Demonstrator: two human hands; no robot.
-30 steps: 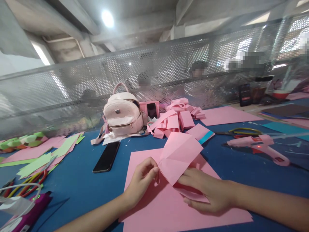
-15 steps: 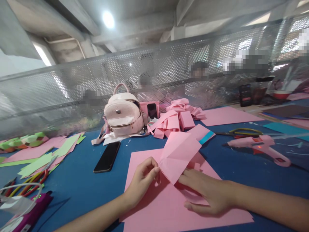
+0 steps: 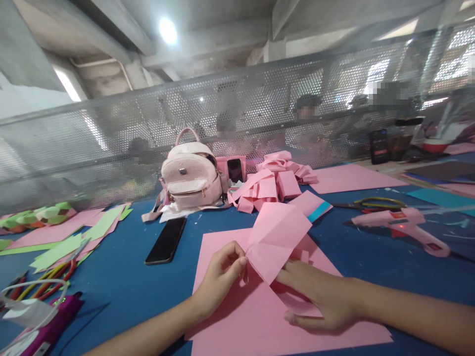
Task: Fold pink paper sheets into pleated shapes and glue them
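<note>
A creased, folded pink paper piece (image 3: 279, 237) stands tilted above large pink sheets (image 3: 230, 326) lying on the blue table. My left hand (image 3: 225, 274) pinches the piece's left corner between thumb and fingers. On the right, my right hand (image 3: 319, 296) reaches in under the piece; its fingertips are hidden beneath the paper, and its thumb is spread apart on the sheets. Behind the piece lies a smaller pink paper with a blue strip (image 3: 319, 211).
A pink glue gun (image 3: 403, 225) with a red light and scissors (image 3: 378, 203) lie right. A phone (image 3: 166, 241) lies left of the sheets. Behind are a backpack (image 3: 191, 175) and pink folded strips (image 3: 265, 188). At left are scissors (image 3: 55, 279) and a purple power strip (image 3: 55, 324).
Both hands and the folded paper keep nearly the same pose. The whole view has shifted very slightly.
</note>
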